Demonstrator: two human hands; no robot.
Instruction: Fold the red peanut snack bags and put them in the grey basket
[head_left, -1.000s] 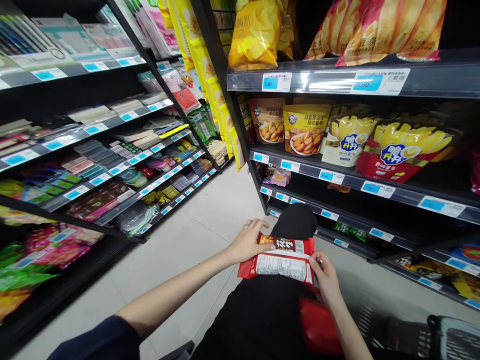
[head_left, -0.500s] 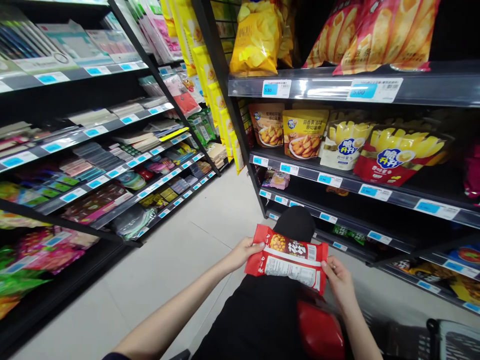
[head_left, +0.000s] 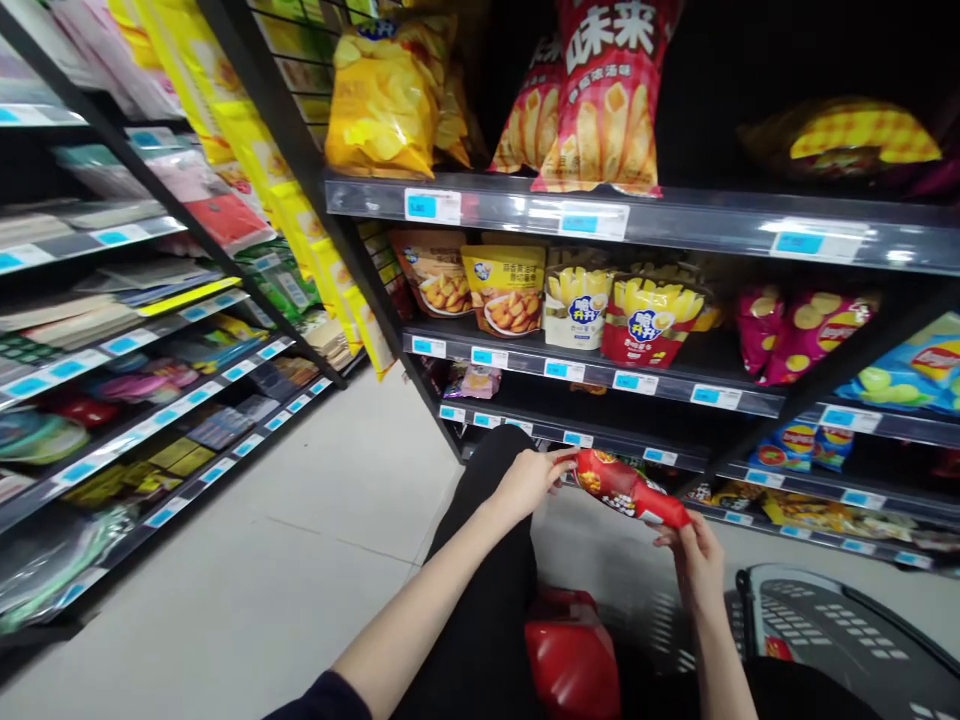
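A red snack bag (head_left: 619, 487) is stretched between my two hands, turned so its side edge faces up. My left hand (head_left: 527, 481) pinches the left end of the bag, its fingers closed. At the right end, the fingers and thumb of my right hand (head_left: 697, 555) are closed on the bag's edge. Below the hands, a glossy red object (head_left: 574, 655) lies by my legs; its kind is not clear. A grey shopping basket (head_left: 840, 635) with slotted sides stands right of my right forearm, and a small red package (head_left: 778, 649) shows in it.
Ahead stands a shelf (head_left: 510, 212) with a yellow chip bag (head_left: 382, 100), red snack bags (head_left: 606, 110) and several pouches (head_left: 504, 290). Yellow packets (head_left: 289, 205) hang at its left end. Another shelf (head_left: 161, 420) lines the left side, with grey floor (head_left: 300, 560) between.
The view has swung right, bringing more of the front shelf and the basket into sight. Both hands still hold the bag, which has turned from its printed back onto its edge.
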